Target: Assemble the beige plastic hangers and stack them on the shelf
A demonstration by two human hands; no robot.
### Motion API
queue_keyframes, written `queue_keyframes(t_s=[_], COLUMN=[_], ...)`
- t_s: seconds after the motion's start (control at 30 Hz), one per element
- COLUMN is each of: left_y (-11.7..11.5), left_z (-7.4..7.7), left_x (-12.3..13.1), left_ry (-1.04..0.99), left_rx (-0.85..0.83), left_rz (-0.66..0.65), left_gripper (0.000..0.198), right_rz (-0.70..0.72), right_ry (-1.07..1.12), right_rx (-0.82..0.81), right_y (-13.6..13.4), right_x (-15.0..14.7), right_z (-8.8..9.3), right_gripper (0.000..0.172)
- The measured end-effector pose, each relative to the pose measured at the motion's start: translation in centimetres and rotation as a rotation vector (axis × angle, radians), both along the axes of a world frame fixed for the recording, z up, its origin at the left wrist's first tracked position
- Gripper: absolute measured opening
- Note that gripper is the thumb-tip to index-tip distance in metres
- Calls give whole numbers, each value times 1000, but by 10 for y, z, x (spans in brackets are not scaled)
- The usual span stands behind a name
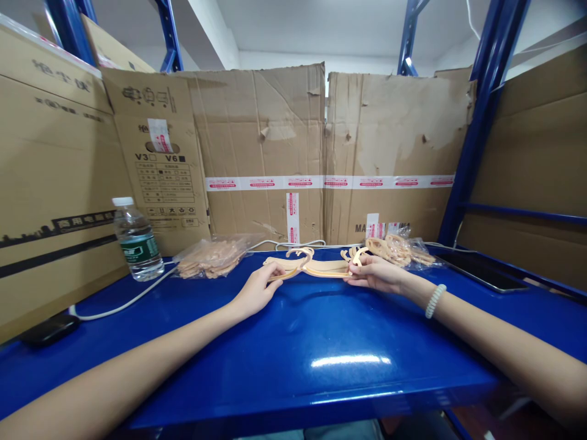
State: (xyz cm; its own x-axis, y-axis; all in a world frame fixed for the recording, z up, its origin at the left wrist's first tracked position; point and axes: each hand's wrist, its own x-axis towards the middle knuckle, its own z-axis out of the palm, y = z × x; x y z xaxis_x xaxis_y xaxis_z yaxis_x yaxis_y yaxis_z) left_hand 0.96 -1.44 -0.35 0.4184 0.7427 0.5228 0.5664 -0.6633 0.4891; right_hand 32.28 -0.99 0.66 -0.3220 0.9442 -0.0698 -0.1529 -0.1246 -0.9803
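Note:
A pale yellow clothes hanger (325,274) is held level just above the blue table, its hook pointing up. My left hand (257,289) pinches its left end between thumb and fingers. At its right end, my right hand (376,275) is closed on it; a small curved yellow piece (360,256) shows at those fingers, and I cannot tell whether it is gripped or separate. Directly behind lie several similar hangers (280,263), partly covered by the held one. A clear bag of beige hangers (213,256) lies to the left, and another bag (394,247) sits beyond my right hand.
A water bottle (137,241) stands at the left, near a white cable (123,304) and a black device (49,330). A dark phone or tablet (483,271) lies at the right. Large cardboard boxes (261,140) wall off the back, between blue rack posts (481,122).

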Motion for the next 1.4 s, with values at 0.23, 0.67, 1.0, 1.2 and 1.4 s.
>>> queue_keyframes(t_s=[0.23, 0.67, 1.0, 1.2, 1.4], left_y=[1, 0, -4, -3, -7], left_z=[-2, -1, 12, 49, 60], left_x=[0, 1, 0, -22, -29], left_ry=[12, 6, -35, 247, 502], left_rx=[-8, -62, -50, 124, -1], left_rz=[-7, -20, -22, -119, -247], left_gripper=[10, 15, 23, 20, 13], right_rz=[-40, -204, -237, -121, 232], right_ry=[-31, -12, 84, -29, -599], right_rx=[60, 200, 281, 299, 484], right_y=[3, 2, 4, 12, 14], right_x=[-2, -11, 3, 43, 64], right_z=[-9, -13, 8, 29, 33], right_gripper=[17, 23, 11, 24, 32])
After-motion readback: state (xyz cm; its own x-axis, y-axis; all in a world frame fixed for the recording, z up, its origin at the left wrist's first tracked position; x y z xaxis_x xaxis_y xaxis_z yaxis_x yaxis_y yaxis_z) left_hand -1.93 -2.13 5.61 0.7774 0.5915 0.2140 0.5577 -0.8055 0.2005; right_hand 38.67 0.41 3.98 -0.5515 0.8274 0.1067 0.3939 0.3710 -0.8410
